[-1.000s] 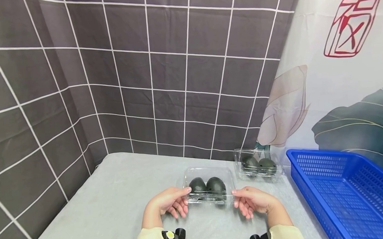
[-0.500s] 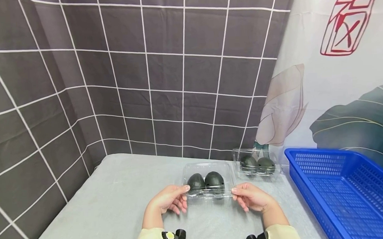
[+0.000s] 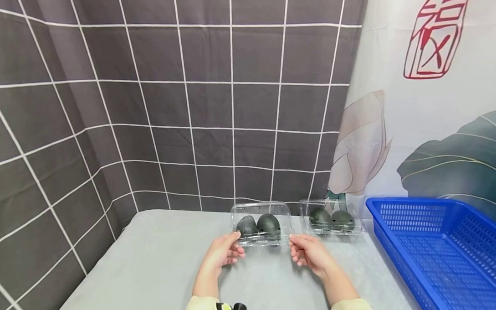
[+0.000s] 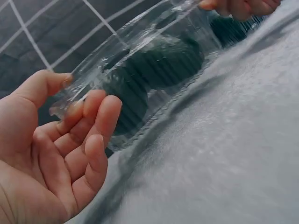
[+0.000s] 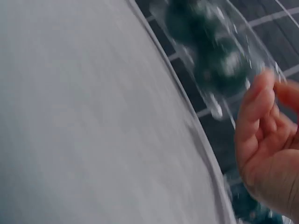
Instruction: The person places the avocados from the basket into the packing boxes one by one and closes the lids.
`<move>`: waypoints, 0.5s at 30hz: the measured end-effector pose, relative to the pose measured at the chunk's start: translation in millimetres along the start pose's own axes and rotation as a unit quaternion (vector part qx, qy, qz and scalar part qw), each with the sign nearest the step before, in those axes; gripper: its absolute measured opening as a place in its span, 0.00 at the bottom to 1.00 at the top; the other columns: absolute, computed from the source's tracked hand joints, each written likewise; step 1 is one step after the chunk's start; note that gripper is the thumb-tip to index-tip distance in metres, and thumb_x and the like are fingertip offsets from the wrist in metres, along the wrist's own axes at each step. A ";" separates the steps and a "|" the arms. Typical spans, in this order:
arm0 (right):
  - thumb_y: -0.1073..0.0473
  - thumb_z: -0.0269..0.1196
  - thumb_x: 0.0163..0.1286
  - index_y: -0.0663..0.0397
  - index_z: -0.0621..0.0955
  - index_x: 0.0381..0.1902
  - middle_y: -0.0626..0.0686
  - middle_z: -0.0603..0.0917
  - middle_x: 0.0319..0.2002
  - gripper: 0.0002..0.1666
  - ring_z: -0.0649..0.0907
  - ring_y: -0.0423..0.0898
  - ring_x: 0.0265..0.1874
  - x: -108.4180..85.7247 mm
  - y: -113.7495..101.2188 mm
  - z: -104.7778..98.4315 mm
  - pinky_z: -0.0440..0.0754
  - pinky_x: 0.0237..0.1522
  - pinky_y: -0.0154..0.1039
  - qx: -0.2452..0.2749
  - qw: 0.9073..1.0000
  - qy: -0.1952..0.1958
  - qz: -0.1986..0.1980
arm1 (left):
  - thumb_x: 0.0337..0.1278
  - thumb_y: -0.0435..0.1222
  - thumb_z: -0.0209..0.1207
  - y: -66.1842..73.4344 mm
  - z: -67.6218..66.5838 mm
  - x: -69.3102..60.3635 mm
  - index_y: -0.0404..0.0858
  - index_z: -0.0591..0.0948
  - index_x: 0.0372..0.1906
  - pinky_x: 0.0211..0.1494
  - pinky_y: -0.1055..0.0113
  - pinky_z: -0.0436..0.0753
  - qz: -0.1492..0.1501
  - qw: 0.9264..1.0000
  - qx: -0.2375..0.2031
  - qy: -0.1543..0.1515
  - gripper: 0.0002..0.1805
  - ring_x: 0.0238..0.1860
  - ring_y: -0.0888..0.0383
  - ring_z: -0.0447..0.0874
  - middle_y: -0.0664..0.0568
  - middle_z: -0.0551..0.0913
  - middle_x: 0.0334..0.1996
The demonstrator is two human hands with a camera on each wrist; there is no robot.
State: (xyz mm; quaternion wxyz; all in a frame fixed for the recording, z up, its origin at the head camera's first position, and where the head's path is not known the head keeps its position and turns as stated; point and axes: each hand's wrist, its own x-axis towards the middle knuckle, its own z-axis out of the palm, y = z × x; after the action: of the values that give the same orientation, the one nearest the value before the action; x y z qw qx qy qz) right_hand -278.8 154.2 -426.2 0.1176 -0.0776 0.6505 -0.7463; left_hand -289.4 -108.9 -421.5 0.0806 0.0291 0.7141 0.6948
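Observation:
Near the table's far edge is a clear plastic clamshell box [image 3: 286, 217] with two dark green, egg-shaped fruits [image 3: 268, 225] inside that look like avocados. My left hand [image 3: 222, 255] pinches its near left corner between thumb and fingers. At the near right corner, my right hand [image 3: 310, 253] pinches the rim. The left wrist view shows the thumb and bent fingers of the left hand [image 4: 60, 149] at the box's end. Whether the box touches the table cannot be told. Just right of it sits a second clear box [image 3: 359, 222] with two similar fruits [image 3: 342, 221].
A blue perforated plastic basket [image 3: 399, 254] stands on the right. The pale grey table [image 3: 145, 272] ends at a dark grid-patterned curtain [image 3: 205, 101] behind. A white printed cloth [image 3: 404, 168] hangs at the back right.
Both hands have carried the box away from me, towards the table's far edge and slightly left, beside the second box. Their pinch on it stays. The head view has shifted slightly.

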 end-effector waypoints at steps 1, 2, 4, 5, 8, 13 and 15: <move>0.57 0.53 0.70 0.57 0.76 0.29 0.45 0.77 0.17 0.11 0.75 0.35 0.14 1.7 0.3 4.7 0.75 0.15 0.27 -0.005 1.000 0.029 0.007 | 0.60 0.48 0.53 -0.9 -0.1 5.3 0.37 0.74 0.28 0.22 0.74 0.76 0.000 1.000 0.000 0.007 0.17 0.22 0.61 0.80 0.53 0.81 0.20; 0.57 0.53 0.70 0.57 0.76 0.29 0.46 0.76 0.17 0.12 0.75 0.36 0.14 3.9 0.4 9.0 0.75 0.15 0.27 -0.008 0.998 0.057 0.014 | 0.61 0.48 0.53 -1.6 -0.2 11.1 0.37 0.74 0.30 0.23 0.74 0.77 0.002 1.000 0.001 0.012 0.17 0.23 0.60 0.81 0.53 0.81 0.21; 0.57 0.52 0.70 0.60 0.75 0.31 0.46 0.76 0.17 0.12 0.75 0.36 0.13 9.4 0.6 16.3 0.74 0.14 0.27 -0.007 0.994 0.102 0.023 | 0.61 0.48 0.53 -1.8 -0.8 22.7 0.37 0.74 0.31 0.25 0.73 0.77 0.001 1.000 -0.002 0.017 0.17 0.25 0.59 0.81 0.52 0.82 0.21; 0.57 0.51 0.71 0.60 0.74 0.31 0.46 0.76 0.17 0.12 0.75 0.36 0.13 12.9 0.4 19.2 0.74 0.14 0.27 -0.007 0.992 0.121 0.024 | 0.61 0.47 0.53 -2.0 -1.2 28.0 0.37 0.74 0.30 0.26 0.73 0.78 0.001 1.000 -0.006 0.018 0.16 0.26 0.59 0.82 0.52 0.83 0.22; 0.59 0.50 0.70 0.61 0.73 0.30 0.46 0.74 0.16 0.12 0.74 0.36 0.12 25.8 -0.5 26.4 0.72 0.13 0.26 0.000 0.987 0.162 0.021 | 0.62 0.47 0.52 -4.3 -3.3 41.0 0.39 0.72 0.26 0.28 0.71 0.79 -0.003 1.000 -0.025 0.017 0.16 0.29 0.58 0.83 0.51 0.83 0.23; 0.61 0.50 0.70 0.59 0.72 0.28 0.45 0.73 0.14 0.10 0.72 0.35 0.11 41.8 4.8 33.4 0.70 0.12 0.25 0.032 0.982 0.185 0.009 | 0.63 0.45 0.51 -10.9 -5.7 50.4 0.42 0.68 0.20 0.30 0.68 0.80 -0.005 0.996 -0.082 0.031 0.18 0.29 0.58 0.82 0.53 0.79 0.20; 0.60 0.50 0.70 0.58 0.73 0.28 0.45 0.74 0.15 0.11 0.72 0.35 0.11 43.7 11.0 34.0 0.71 0.13 0.25 0.043 0.982 0.183 0.010 | 0.63 0.45 0.52 -13.1 -6.4 49.9 0.43 0.68 0.19 0.30 0.68 0.81 -0.002 0.994 -0.100 0.041 0.18 0.29 0.58 0.82 0.54 0.77 0.18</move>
State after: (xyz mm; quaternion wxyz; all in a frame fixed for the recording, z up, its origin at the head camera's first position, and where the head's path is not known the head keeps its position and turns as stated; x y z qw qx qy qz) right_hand -310.8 108.3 -433.9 0.0074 0.0718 0.6292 -0.7739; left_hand -338.6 -108.0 -438.2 0.0555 -0.0089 0.6434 0.7634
